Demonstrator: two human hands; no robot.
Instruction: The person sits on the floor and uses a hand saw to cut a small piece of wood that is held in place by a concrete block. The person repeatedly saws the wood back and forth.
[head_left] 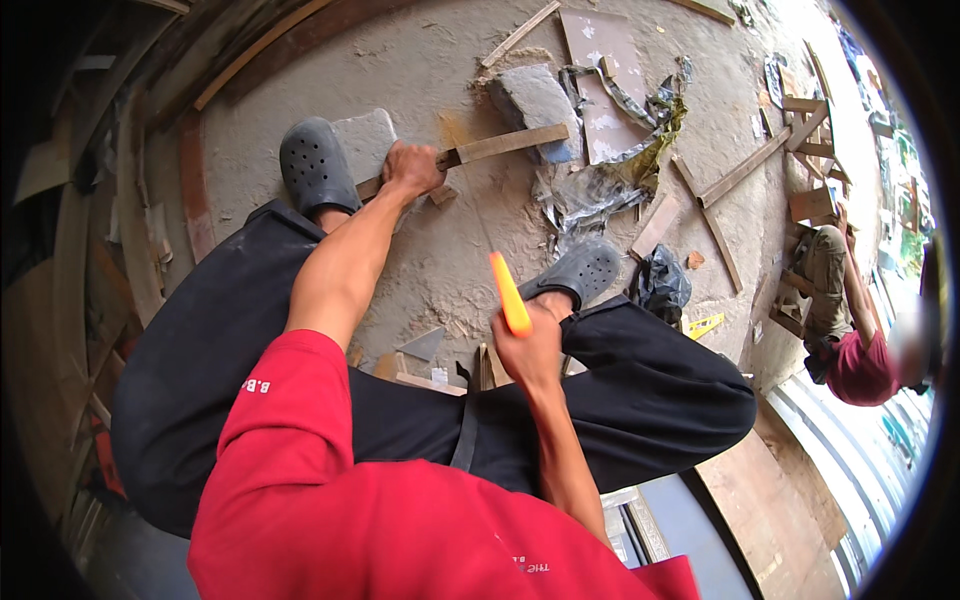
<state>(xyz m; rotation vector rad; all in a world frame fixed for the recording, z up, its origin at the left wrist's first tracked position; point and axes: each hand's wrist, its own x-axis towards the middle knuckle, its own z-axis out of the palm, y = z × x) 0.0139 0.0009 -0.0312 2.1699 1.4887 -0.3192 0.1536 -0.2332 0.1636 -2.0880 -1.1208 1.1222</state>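
Wood strip (pixel 515 143) in left hand (pixel 412 168), upper middle of frame: fist closed tight around it. Strip tilts up slightly to the right; its right end overlaps the lower part of a grey stone block (pixel 525 95), contact unclear from this angle. Right hand (pixel 530 345), centre of frame: fingers wrapped around an orange-yellow handle (pixel 510 295), pointing up and slightly left. Far end of that tool too thin to make out, can't tell if it touches the strip.

Close in: small wood offcut (pixel 442 195) just below the strip, pale slab (pixel 365 135) between left fist and left shoe (pixel 312 165). Right shoe (pixel 590 270) just right of the handle.

Further out: crumpled plastic sheet (pixel 600 190) right of the strip, flat blotchy board (pixel 610 60) at top, black plastic bag (pixel 662 282) right of centre. Planks (pixel 130 220) along left edge. Co-worker (pixel 865 370) in maroon shirt at far right, one hand near wood pieces.
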